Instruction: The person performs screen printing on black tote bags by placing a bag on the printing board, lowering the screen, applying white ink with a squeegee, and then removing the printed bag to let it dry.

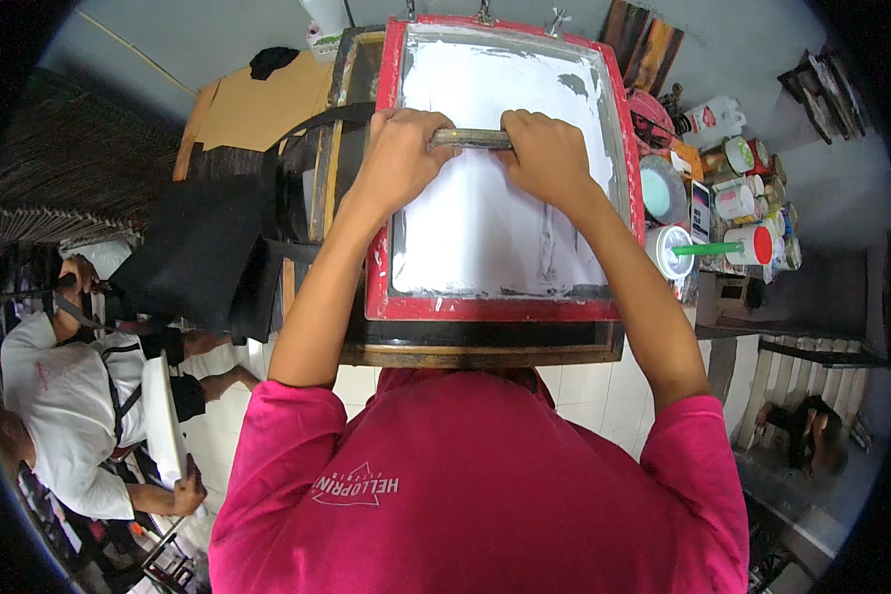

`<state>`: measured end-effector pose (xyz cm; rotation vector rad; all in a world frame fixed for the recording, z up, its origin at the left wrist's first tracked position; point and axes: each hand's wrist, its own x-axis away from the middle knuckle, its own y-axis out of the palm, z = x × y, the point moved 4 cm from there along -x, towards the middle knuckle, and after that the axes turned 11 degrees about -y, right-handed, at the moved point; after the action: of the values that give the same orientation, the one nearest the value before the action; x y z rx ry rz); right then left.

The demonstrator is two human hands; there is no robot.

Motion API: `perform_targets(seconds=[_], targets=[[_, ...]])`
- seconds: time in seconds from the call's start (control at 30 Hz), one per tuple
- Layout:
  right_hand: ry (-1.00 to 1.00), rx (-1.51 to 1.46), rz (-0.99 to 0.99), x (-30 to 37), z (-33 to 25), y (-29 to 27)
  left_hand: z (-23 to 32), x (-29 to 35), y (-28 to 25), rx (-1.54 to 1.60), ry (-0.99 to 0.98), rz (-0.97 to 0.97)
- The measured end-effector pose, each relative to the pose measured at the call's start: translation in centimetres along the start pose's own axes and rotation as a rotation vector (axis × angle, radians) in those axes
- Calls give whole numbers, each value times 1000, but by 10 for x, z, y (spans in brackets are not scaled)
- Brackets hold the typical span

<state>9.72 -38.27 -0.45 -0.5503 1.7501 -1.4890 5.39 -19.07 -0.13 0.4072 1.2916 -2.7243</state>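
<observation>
Both my hands grip a squeegee (pixel 471 139) with a worn bar. My left hand (pixel 402 156) wraps round its left end and my right hand (pixel 546 158) round its right end. The blade under the bar is hidden. The squeegee lies across the far half of a screen-printing frame (pixel 485 310) with red edges. White ink (pixel 465 223) covers most of the mesh, with grey patches near its border. Clamps (pixel 483 12) show at the frame's far edge. Below the screen, a dark board with a wooden edge (pixel 465 353) sticks out toward me.
Right of the screen stand several paint tubs (pixel 738 201), a white pot (pixel 669 249) with a green-handled tool, and a phone (pixel 700 211). Black fabric (pixel 193 257) hangs at the left by a cardboard sheet (pixel 267 104). A person in a white shirt (pixel 64 396) holds a white panel; another person (pixel 812 436) is low at far right.
</observation>
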Motion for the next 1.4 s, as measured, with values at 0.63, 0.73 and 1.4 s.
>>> perform_targets(seconds=[0.63, 0.73, 1.4], targets=[[-57, 11, 77, 131, -125, -15, 42, 173, -14, 5, -39, -107], [-57, 48, 140, 139, -129, -10, 29, 187, -9, 3, -54, -105], [-151, 202, 671, 57, -77, -206, 70, 117, -108, 329, 85, 622]])
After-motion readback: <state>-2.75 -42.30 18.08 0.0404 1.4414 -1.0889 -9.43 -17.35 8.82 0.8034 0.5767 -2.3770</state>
